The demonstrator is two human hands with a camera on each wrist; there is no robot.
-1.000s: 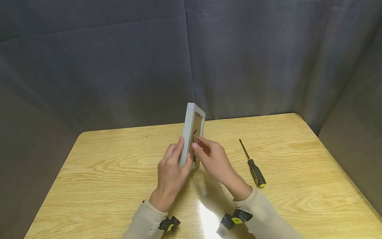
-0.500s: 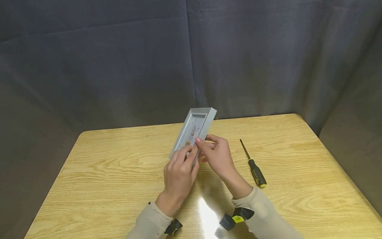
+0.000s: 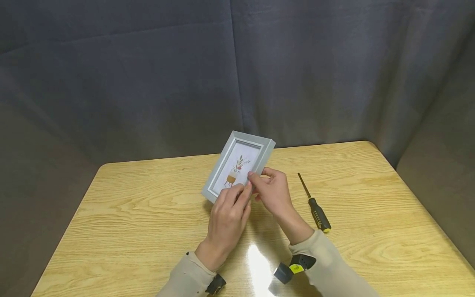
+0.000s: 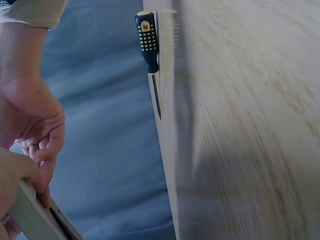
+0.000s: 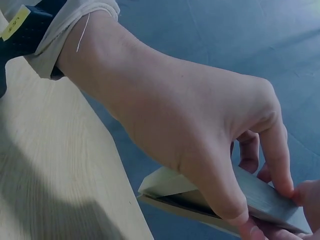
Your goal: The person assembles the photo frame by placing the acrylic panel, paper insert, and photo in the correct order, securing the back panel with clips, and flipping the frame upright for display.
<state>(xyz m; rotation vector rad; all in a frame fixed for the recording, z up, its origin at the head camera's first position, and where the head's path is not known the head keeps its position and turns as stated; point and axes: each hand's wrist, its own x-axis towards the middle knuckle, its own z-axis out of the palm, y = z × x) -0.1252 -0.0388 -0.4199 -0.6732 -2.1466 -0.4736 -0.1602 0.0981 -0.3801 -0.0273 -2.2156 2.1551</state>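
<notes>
A light grey picture frame (image 3: 220, 164) is held tilted above the table, its front facing up toward the head camera. Inside it shows a white print (image 3: 243, 159) of a brown pot with leaves and red flowers. My left hand (image 3: 227, 218) grips the lower right part, fingers lying over the front edge. Just above it, my right hand (image 3: 272, 192) pinches the right side, thumb on the front rim and fingers behind. The right wrist view shows the frame (image 5: 267, 197) from its side between thumb and fingers. Its back is hidden in the head view.
On the wooden table (image 3: 130, 231), right of the hands, lies a black and yellow screwdriver (image 3: 319, 214) with its blade pointing away. A dark grey curtain (image 3: 148, 82) hangs behind the table and along both sides.
The frame has turned from showing its brown back and side edge to showing its front. The right hand has moved from the back onto the right rim; the left hand has shifted slightly right.
</notes>
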